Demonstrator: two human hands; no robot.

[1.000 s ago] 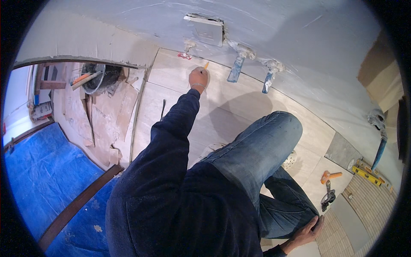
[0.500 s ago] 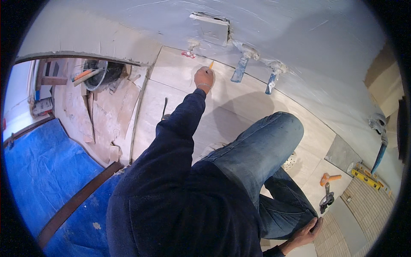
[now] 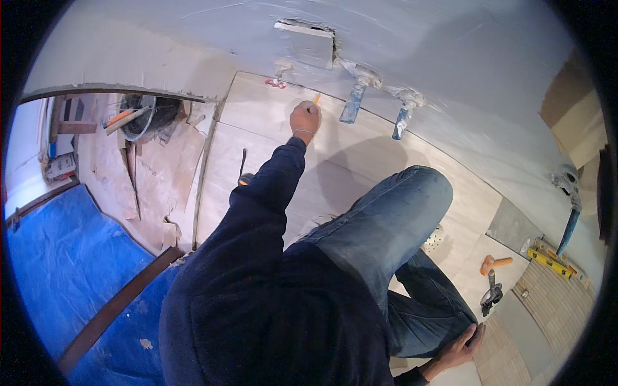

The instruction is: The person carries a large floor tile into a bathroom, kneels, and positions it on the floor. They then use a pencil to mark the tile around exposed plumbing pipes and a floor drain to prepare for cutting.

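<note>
My left hand (image 3: 304,119) reaches forward to the pale tiled floor (image 3: 254,125) near the wall, its fingers closed. A thin yellow-orange pointed piece (image 3: 317,98) sticks out from those fingers; its kind I cannot make out. Ahead of the hand, a red round-handled valve (image 3: 275,83) sits at the wall's base. Just right of it, a blue-covered pipe end (image 3: 351,106) comes out of the wall, and a second blue pipe end (image 3: 401,122) stands farther right. My right hand (image 3: 460,344) lies against my bent leg in jeans, fingers stretched and holding nothing.
Beside my left forearm lies a dark-handled tool (image 3: 244,168). At right are an orange-handled tool (image 3: 494,264), a dark metal tool (image 3: 492,296), a yellow spirit level (image 3: 549,262) and a grey tile (image 3: 513,226). A blue tarp (image 3: 71,251) and a bucket (image 3: 141,119) are left.
The whole view has shifted slightly. An orange part of the tool beside my left forearm now shows. My left hand stays near the same floor spot, and my right hand stays on my leg.
</note>
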